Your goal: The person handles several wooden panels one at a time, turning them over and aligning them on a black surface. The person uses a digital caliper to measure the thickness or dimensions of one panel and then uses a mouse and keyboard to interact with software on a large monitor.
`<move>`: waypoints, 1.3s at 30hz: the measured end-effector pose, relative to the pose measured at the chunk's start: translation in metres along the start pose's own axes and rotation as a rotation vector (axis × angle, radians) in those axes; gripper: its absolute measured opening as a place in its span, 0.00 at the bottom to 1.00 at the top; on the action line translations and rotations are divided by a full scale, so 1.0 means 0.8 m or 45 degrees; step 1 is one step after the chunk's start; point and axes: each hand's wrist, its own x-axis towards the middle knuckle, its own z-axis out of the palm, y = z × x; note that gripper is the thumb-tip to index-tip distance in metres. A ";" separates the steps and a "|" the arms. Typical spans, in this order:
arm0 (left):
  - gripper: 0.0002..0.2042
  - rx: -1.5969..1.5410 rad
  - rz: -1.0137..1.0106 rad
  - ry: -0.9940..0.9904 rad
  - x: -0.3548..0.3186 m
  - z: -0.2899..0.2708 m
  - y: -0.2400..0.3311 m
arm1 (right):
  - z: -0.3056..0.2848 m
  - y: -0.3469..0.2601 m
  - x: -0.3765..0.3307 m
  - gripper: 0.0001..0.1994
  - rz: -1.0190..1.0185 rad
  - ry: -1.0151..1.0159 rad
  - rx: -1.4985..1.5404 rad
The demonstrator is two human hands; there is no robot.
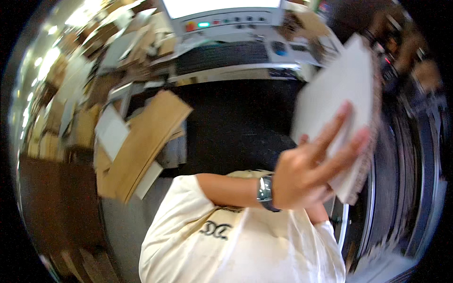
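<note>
My left arm reaches across my body to the right, with a dark watch (267, 192) on its wrist. My left hand (306, 172) lies with fingers spread and stretched against the pale face of a white cardboard panel (337, 89). The panel stands tilted at my right, and its rough brown edge faces outward. Blur softens the fingertips. Of my right arm only a short piece of forearm (319, 214) shows below the left hand. The right hand itself is hidden behind the left hand and the panel, so its grip cannot be seen.
Ahead is a grey desk with a black keyboard (222, 59), a mouse (279, 48) and a lit monitor (222, 8). Brown cardboard pieces (146, 137) lean at the left, near piled cardboard (78, 99). Dark equipment with metal rails (401, 165) stands at the right.
</note>
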 end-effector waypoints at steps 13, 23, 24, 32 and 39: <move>0.50 -0.220 -0.095 0.090 -0.022 -0.025 -0.022 | 0.026 0.009 0.030 0.29 -0.287 -0.183 -0.135; 0.39 -0.095 -0.749 0.352 -0.186 -0.057 -0.146 | 0.013 0.060 -0.009 0.49 -0.437 -0.760 -0.729; 0.40 0.042 -0.741 0.338 -0.195 -0.062 -0.149 | 0.012 0.063 -0.011 0.50 -0.423 -0.775 -0.744; 0.36 -0.398 -1.262 0.378 -0.278 -0.100 -0.244 | 0.020 0.135 -0.004 0.41 -0.471 -0.937 -0.819; 0.27 0.424 -1.309 -0.238 -0.281 -0.117 -0.266 | 0.028 0.155 -0.011 0.56 -0.410 -1.137 -0.806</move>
